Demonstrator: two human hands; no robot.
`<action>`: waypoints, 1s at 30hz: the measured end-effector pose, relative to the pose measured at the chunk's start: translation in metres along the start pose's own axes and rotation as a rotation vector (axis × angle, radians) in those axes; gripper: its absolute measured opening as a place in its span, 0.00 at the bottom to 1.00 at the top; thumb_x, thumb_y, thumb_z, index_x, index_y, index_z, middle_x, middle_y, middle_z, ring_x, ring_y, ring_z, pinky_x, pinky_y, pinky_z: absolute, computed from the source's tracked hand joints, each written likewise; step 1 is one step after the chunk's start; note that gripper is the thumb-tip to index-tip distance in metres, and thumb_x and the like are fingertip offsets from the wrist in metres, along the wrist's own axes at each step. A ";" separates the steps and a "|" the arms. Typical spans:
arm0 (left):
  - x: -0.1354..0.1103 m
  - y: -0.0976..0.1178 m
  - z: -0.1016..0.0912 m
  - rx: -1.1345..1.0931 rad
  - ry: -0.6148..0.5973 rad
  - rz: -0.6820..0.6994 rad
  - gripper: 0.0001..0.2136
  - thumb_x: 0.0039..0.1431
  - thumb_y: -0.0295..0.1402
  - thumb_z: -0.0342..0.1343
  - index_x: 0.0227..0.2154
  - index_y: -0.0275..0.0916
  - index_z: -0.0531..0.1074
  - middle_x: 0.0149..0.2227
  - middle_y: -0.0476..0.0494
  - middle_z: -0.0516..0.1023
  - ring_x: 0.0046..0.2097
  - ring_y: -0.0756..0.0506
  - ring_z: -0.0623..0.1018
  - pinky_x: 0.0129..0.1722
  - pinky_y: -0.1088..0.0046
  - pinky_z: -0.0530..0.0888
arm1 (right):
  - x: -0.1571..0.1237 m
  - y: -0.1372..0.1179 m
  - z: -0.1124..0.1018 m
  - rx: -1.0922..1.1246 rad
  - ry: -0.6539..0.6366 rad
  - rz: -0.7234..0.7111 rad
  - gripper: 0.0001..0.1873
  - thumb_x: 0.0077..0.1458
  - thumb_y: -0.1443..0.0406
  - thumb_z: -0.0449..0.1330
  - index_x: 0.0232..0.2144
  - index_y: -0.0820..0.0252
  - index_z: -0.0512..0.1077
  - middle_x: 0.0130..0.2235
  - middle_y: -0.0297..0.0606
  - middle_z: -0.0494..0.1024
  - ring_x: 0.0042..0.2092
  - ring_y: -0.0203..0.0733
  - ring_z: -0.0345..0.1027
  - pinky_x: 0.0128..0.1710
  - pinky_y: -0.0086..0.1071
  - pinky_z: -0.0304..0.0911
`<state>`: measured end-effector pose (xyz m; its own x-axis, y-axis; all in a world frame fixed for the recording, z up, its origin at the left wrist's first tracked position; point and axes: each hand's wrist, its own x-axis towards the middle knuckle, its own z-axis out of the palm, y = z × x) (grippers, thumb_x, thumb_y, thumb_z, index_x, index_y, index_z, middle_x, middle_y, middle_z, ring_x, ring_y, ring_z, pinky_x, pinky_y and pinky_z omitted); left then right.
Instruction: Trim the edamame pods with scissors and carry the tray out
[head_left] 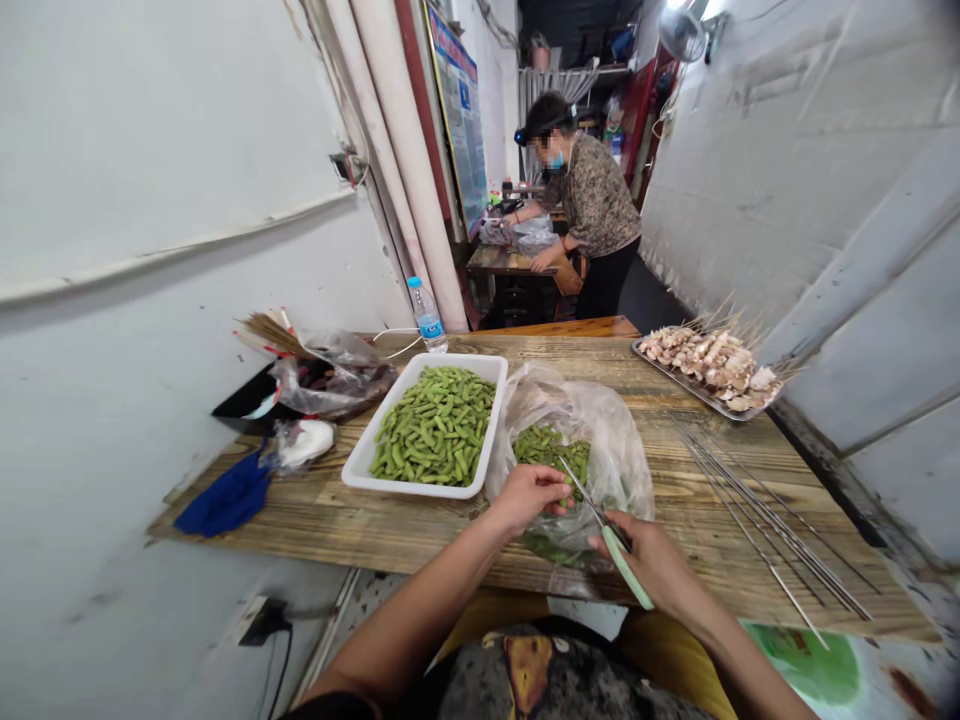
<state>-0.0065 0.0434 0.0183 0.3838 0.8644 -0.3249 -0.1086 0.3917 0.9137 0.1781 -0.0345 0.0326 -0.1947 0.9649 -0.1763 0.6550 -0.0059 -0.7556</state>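
A clear plastic bag (600, 440) of green edamame pods (544, 445) lies open on the wooden table (675, 490) in front of me. My left hand (529, 495) reaches into the bag's mouth with its fingers curled on a pod. My right hand (649, 565) grips scissors (607, 530) with pale green handles, the blades pointing up and left into the bag. Left of the bag stands a white rectangular tray (360, 465) filled with trimmed edamame pods (435, 425).
A metal tray of skewered meat (709, 365) sits at the far right, loose metal skewers (765, 515) lie to my right. A water bottle (427, 315), plastic bags (337, 375) and a blue cloth (225, 500) crowd the left. Another person (589, 205) works at a far table.
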 end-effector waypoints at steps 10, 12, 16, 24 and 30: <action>-0.002 0.012 0.003 -0.310 0.149 0.139 0.17 0.36 0.35 0.69 0.27 0.35 0.67 0.23 0.51 0.74 0.27 0.51 0.76 0.31 0.76 0.72 | -0.010 0.003 0.003 0.446 -0.061 0.092 0.26 0.55 0.46 0.51 0.47 0.57 0.62 0.26 0.30 0.67 0.25 0.36 0.60 0.25 0.30 0.59; -0.007 0.015 0.008 -0.378 0.114 0.117 0.18 0.35 0.33 0.70 0.27 0.35 0.66 0.25 0.49 0.75 0.30 0.50 0.78 0.34 0.75 0.73 | -0.014 -0.002 0.004 0.533 -0.075 0.123 0.28 0.55 0.44 0.50 0.48 0.57 0.60 0.23 0.27 0.61 0.23 0.34 0.57 0.23 0.28 0.57; -0.016 0.017 0.016 -0.431 0.076 0.086 0.17 0.36 0.30 0.70 0.23 0.34 0.65 0.25 0.47 0.76 0.31 0.49 0.78 0.35 0.76 0.74 | -0.018 -0.009 0.003 0.492 -0.036 0.126 0.28 0.54 0.44 0.52 0.47 0.59 0.61 0.22 0.26 0.60 0.22 0.33 0.56 0.22 0.28 0.55; -0.020 0.014 0.019 -0.432 0.076 0.053 0.16 0.36 0.31 0.70 0.21 0.32 0.66 0.24 0.44 0.77 0.30 0.50 0.78 0.34 0.77 0.74 | -0.016 -0.013 0.003 0.483 -0.112 0.115 0.23 0.54 0.46 0.54 0.41 0.58 0.65 0.20 0.24 0.58 0.20 0.31 0.54 0.18 0.25 0.52; -0.018 0.012 0.012 -0.386 0.129 0.054 0.17 0.37 0.33 0.69 0.21 0.33 0.65 0.24 0.45 0.76 0.28 0.51 0.77 0.32 0.77 0.73 | -0.010 -0.013 0.013 0.552 -0.125 0.149 0.22 0.52 0.45 0.54 0.32 0.57 0.63 0.13 0.20 0.55 0.13 0.29 0.48 0.11 0.24 0.48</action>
<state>-0.0043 0.0284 0.0381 0.2528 0.9097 -0.3295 -0.4710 0.4132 0.7794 0.1617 -0.0479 0.0363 -0.2364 0.9050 -0.3536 0.2108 -0.3074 -0.9279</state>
